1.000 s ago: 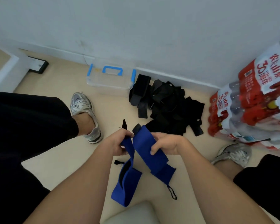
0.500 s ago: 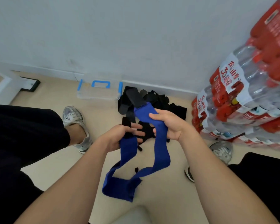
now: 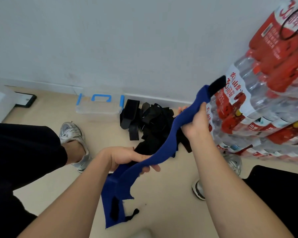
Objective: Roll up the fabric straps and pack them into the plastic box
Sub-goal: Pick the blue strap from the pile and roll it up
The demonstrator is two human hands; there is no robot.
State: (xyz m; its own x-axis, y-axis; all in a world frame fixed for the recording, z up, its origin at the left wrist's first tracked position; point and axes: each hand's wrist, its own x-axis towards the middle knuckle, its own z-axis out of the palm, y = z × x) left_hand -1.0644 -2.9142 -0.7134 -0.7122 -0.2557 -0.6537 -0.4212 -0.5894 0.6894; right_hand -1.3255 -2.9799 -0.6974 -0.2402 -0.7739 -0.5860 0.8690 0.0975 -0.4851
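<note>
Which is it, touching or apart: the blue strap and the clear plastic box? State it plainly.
Apart. The head view shows the blue strap held up by the left hand and right hand, with a plain gap from the plastic box by the wall.

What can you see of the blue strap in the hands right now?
The blue strap is a long, soft, woven-looking band, unrolled and stretched diagonally between both hands. The right hand grips it near its raised upper end, where a black tab sticks out. The left hand holds its middle; below that the rest hangs loose and twisted, with a black patch and a thin black loop at the bottom.
</note>
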